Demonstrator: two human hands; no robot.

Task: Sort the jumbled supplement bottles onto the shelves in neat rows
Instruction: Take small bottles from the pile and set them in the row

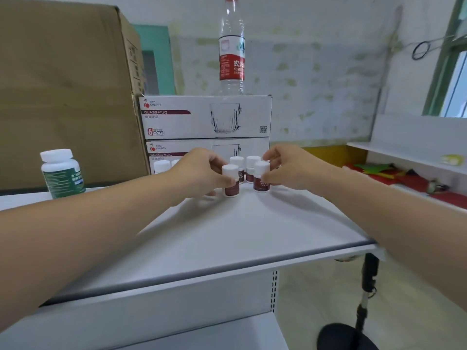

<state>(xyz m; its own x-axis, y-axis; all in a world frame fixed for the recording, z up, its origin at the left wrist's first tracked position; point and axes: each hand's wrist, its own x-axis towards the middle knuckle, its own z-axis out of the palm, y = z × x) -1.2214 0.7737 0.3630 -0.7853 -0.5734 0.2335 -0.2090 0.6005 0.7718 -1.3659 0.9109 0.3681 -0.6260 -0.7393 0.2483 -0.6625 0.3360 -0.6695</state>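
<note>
**Both arms extended, converging**

Two bare forearms stretch forward and angle inward. The left hand (202, 170) curls fingers and thumb round the near-left bottle (230, 190). The right hand (290, 170), knuckles up, pinches the near-right bottle (261, 186) between thumb and fingertips.

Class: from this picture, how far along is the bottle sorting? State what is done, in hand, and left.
Done: two back bottles stand side by side on the shelf. In hand: the left hand grips the front-left bottle, the right hand the front-right bottle. Left: the green-labelled bottle stands apart at the far left.
</note>
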